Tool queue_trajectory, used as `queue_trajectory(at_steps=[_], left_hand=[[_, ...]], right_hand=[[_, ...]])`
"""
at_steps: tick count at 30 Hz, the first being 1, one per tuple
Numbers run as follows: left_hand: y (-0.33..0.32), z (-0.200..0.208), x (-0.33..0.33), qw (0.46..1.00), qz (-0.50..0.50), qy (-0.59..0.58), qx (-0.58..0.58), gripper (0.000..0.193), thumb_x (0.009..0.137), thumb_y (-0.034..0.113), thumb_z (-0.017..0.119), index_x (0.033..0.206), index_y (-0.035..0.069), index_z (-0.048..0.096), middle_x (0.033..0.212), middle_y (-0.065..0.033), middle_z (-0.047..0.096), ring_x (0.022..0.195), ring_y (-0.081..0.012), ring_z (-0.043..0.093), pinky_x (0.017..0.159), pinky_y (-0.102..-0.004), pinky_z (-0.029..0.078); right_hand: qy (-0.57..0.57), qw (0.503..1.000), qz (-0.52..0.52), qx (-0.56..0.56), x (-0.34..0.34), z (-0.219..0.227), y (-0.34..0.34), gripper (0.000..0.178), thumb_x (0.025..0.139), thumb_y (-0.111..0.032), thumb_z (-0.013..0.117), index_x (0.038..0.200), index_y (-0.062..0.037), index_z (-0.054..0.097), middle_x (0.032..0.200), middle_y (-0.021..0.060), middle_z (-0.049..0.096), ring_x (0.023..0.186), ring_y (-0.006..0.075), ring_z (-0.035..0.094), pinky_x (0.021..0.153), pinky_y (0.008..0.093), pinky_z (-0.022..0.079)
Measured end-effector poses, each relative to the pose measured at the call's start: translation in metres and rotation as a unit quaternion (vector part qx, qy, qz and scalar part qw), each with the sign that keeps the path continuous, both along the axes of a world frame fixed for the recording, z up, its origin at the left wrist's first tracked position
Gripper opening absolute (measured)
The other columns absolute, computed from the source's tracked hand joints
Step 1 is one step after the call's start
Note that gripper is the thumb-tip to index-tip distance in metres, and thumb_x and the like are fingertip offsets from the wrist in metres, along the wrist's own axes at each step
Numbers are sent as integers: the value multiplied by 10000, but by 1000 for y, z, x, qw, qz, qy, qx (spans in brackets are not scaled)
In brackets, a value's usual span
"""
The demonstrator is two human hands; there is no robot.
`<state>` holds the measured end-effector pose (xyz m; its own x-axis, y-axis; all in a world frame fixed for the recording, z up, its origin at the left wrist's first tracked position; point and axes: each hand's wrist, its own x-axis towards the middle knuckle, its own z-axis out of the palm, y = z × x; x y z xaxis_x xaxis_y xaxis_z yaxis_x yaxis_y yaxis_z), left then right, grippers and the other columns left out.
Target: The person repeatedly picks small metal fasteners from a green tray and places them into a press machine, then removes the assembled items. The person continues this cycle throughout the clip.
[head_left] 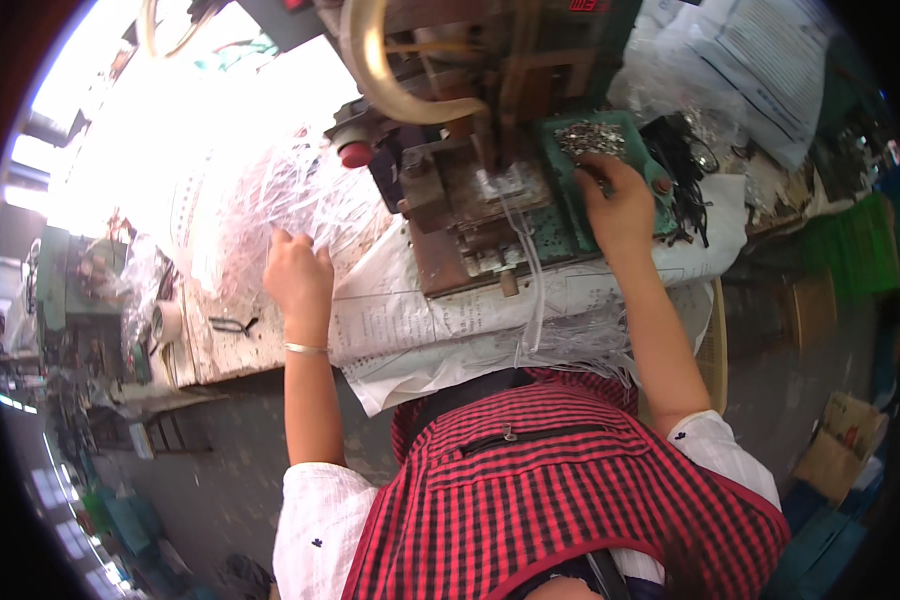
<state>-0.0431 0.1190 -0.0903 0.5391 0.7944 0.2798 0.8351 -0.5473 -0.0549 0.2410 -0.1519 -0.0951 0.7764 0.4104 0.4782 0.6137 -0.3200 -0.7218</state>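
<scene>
Firstly, left to right, the hazards. Item: loose clear strips (270, 195), heaped just beyond our left hand (299, 277); being so tangled, they could snag and drag neighbours along. Item: one red button (354, 155), ahead and to the right of that hand; a careless knuckle could press it. Item: one bench press (427, 180), between our two hands, a clear strand (533, 272) trailing from it toward us; a stray finger under the tool could be pinched, and a tug on the strand could shift it. Item: one green tray (569, 207), beneath our right hand (620, 205), with small metal parts (590, 137); a hasty pick could lift several or spill some.

Secondly, the hands. Left: fingers curled, narrow, by the strips' near edge; whether it grips one, we cannot tell. Right: thumb and fingertips close together at the parts' near edge; we cannot tell whether a piece sits between them.
</scene>
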Motion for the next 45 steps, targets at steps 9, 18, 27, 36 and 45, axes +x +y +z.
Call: queue_trajectory(at_steps=[9, 18, 27, 36, 45], left_hand=[[44, 7, -60, 990, -35, 45, -130, 125, 821, 135, 702, 813, 19, 749, 871, -167, 704, 810, -348, 684, 768, -449, 551], [34, -34, -8, 940, -96, -290, -151, 117, 973, 123, 693, 969, 6, 679, 731, -79, 665, 608, -136, 602, 577, -319, 475], [-43, 33, 44, 752, -140, -594, -248, 156, 1060, 103, 620, 989, -22, 677, 848, -49, 717, 691, -83, 634, 600, -219, 518], [-121, 86, 63, 766, -448, -460, 16, 236, 840, -63, 780, 1055, 6, 710, 1012, -178, 761, 829, -254, 734, 721, -323, 587], [-129, 64, 112, 735, -571, -340, 136, 217, 745, 80, 851, 932, 78, 741, 1023, -68, 748, 577, -82, 582, 496, -238, 440]], right_hand=[[-20, 994, -109, -21, 6, -17, -94, 157, 910, -35, 710, 1058, -41, 762, 1025, 100, 742, 958, 240, 697, 866, 346, 526], [-54, 977, 143, 151, -36, 67, 20, 102, 880, -2, 728, 978, -23, 741, 989, 84, 737, 952, 207, 697, 882, 307, 519], [108, 952, 148, 245, -57, 48, 43, 248, 914, 24, 701, 1152, -7, 635, 1066, 68, 716, 985, 150, 672, 893, 276, 513], [264, 894, 204, 298, -87, 91, 32, 468, 872, 31, 673, 1328, -10, 577, 1119, 91, 725, 1084, 167, 687, 965, 322, 520], [111, 992, -51, 22, 40, 0, -46, 353, 908, -45, 674, 1260, -47, 662, 1133, 77, 727, 1052, 168, 663, 984, 323, 491]])
